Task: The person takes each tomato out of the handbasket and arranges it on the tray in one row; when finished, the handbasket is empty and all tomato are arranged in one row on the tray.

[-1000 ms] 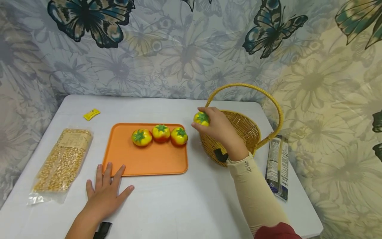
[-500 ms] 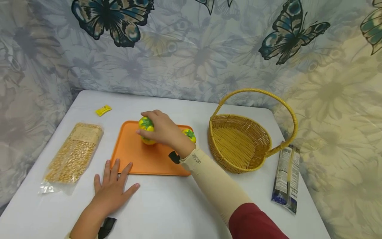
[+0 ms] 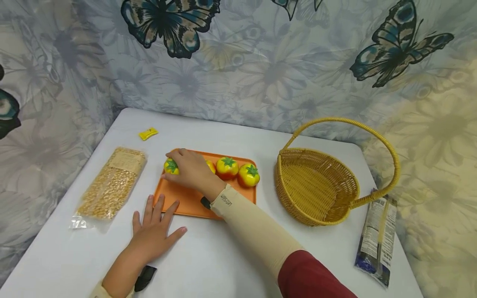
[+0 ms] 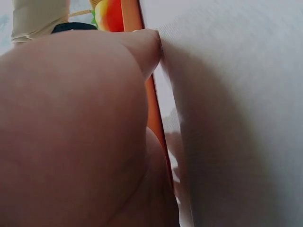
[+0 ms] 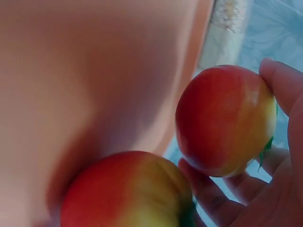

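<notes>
My right hand (image 3: 193, 171) grips a red and yellow tomato (image 3: 171, 166) with a green star-shaped top, over the back left corner of the orange tray (image 3: 188, 203). In the right wrist view this tomato (image 5: 222, 120) sits between thumb and fingers, close to a second tomato (image 5: 128, 198). Along the tray's back right stand more tomatoes, one (image 3: 227, 167) beside another (image 3: 248, 175); a third (image 3: 211, 166) is mostly hidden behind the right hand. My left hand (image 3: 152, 238) lies flat with fingers spread, its fingertips on the tray's front left edge.
A wicker basket (image 3: 294, 209) with a tall handle stands right of the tray. Beyond it lies a dark printed packet (image 3: 377, 238). On the left are a clear bag of corn kernels (image 3: 112, 184) and a small yellow sachet (image 3: 148, 133). A patterned cloth hangs behind the table.
From beside the basket, my right hand has carried the tomato left across the tray to its back left corner. The left hand stays at the tray edge while the head view has shifted.
</notes>
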`<state>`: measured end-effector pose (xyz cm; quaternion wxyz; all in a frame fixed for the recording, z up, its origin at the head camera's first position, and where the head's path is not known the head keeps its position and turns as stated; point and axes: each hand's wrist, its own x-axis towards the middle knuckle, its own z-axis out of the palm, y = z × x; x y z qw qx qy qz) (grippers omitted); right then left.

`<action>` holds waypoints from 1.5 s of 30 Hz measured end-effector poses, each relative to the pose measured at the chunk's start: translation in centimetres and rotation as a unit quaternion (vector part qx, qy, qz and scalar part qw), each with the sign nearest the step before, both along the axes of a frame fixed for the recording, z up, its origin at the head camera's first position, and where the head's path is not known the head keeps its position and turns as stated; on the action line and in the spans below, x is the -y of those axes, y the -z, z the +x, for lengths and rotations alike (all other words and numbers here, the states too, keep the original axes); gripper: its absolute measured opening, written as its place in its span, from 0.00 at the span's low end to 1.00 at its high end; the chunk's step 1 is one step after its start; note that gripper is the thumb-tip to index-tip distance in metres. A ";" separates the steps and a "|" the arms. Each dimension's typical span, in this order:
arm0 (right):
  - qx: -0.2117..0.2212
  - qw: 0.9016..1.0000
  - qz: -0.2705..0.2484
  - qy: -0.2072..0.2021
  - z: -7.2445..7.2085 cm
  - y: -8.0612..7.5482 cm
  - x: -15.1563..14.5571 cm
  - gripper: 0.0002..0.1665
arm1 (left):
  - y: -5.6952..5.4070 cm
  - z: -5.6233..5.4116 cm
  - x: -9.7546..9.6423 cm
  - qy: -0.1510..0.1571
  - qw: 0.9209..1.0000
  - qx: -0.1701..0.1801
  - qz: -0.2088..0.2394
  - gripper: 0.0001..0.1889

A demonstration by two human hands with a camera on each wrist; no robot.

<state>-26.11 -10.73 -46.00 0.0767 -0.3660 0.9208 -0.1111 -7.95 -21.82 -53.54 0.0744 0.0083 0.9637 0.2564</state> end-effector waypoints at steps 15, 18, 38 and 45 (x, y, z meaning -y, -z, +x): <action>-0.012 0.999 0.050 0.010 -0.3 1.4 0.3 0.44 | -0.1 0.0 0.0 0.000 1.000 0.002 0.012 0.45; -0.017 0.998 0.053 0.021 -0.2 1.4 0.3 0.45 | 0.0 -0.1 0.1 0.003 1.000 -0.001 0.007 0.46; -0.028 0.996 0.080 0.018 0.4 1.4 0.3 0.49 | 0.0 0.2 0.1 0.001 1.000 0.019 0.005 0.47; -0.045 0.996 0.074 0.019 0.7 1.3 -0.2 0.52 | -0.2 0.2 -0.1 0.003 1.000 0.021 0.013 0.48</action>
